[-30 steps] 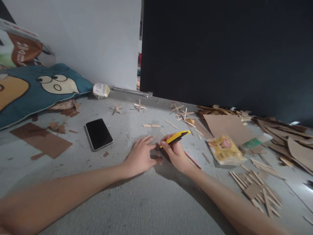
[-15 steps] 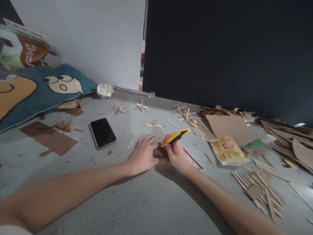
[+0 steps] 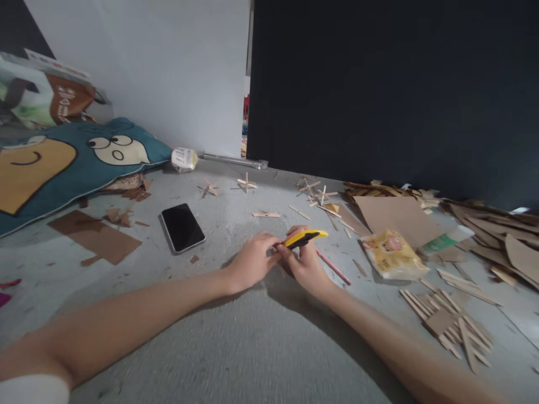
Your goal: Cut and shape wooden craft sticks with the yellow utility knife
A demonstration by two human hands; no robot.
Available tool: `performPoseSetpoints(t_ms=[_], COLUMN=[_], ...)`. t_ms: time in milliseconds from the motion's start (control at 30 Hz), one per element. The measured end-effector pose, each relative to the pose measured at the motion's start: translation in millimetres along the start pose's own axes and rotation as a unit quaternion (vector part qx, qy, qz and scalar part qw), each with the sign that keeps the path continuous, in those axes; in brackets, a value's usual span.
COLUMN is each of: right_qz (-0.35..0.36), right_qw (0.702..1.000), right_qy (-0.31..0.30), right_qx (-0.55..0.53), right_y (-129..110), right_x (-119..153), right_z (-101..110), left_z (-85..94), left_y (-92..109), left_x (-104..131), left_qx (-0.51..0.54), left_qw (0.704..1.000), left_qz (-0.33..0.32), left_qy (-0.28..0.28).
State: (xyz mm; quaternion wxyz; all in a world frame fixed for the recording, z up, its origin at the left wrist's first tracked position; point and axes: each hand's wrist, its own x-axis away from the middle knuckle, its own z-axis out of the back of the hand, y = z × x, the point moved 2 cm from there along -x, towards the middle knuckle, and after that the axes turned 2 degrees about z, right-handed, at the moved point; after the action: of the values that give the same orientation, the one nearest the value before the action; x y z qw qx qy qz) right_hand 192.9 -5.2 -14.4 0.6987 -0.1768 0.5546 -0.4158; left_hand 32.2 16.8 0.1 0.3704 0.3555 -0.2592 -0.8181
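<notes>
My right hand [image 3: 309, 268] is closed around a yellow and black utility knife [image 3: 305, 238], whose handle points up to the right. Its blade end lies at the fingertips of my left hand [image 3: 252, 262]. Those left fingers are pinched together on a small piece of brown cardboard [image 3: 277, 245], mostly hidden between the two hands. Just right of the right hand, a red pencil [image 3: 333, 267] lies on the grey tabletop [image 3: 236, 342].
A phone [image 3: 182, 228] and cut cardboard [image 3: 99, 238] lie left, before a blue cushion [image 3: 122, 151]. Stick crosses [image 3: 246, 183] stand at the back. On the right are a yellow tissue pack [image 3: 393, 255], a glue tube [image 3: 446, 240] and a pile of wooden sticks [image 3: 448, 325].
My left hand has gone from fingers spread on the table to a pinch beside the knife. The knife has tipped lower, closer to level. The view has shifted slightly.
</notes>
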Motion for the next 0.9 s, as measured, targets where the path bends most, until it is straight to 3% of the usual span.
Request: performPoseSetpoints(t_ms=[167, 267, 400, 467, 567, 667, 900], right_qz=[-0.086, -0.100, -0.140, -0.164, -0.189, -0.196, -0.201], right_qw=[0.981, 0.949, 0.889, 0.879, 0.872, 0.869, 0.874], right_qy=[-0.012, -0.073, -0.135, -0.149, -0.105, -0.071, -0.054], right_qx=[-0.175, -0.290, -0.413, -0.423, -0.438, -0.448, -0.438], right_y=[-14.4, -27.6, -32.2, -29.3, -25.0, -24.9, -25.2], right_x=[-29.1, -51.5, -66.8, -66.3, -61.3, -57.4, -57.8], right_z=[16.5, 18.1, 4.2, -5.1, -13.3, -15.5, -16.7], left_z=[2.5, 2.7, 2.8, 2.5, 2.2, 1.8, 0.3], left_y=[-0.7, -2.6, -6.4, -7.0, -6.0, -5.1, -6.0], left_x=[-4.9, -7.2, -8.8, -9.0, -9.1, -9.4, -9.5], left_qx=[0.014, 0.028, 0.032, 0.035, 0.024, 0.010, 0.018], left_qw=[0.999, 0.999, 0.998, 0.998, 0.999, 0.999, 0.999], left_qz=[0.041, 0.041, 0.046, 0.046, 0.036, 0.027, 0.043], left_qy=[0.011, 0.006, 0.023, 0.019, 0.013, 0.018, 0.020])
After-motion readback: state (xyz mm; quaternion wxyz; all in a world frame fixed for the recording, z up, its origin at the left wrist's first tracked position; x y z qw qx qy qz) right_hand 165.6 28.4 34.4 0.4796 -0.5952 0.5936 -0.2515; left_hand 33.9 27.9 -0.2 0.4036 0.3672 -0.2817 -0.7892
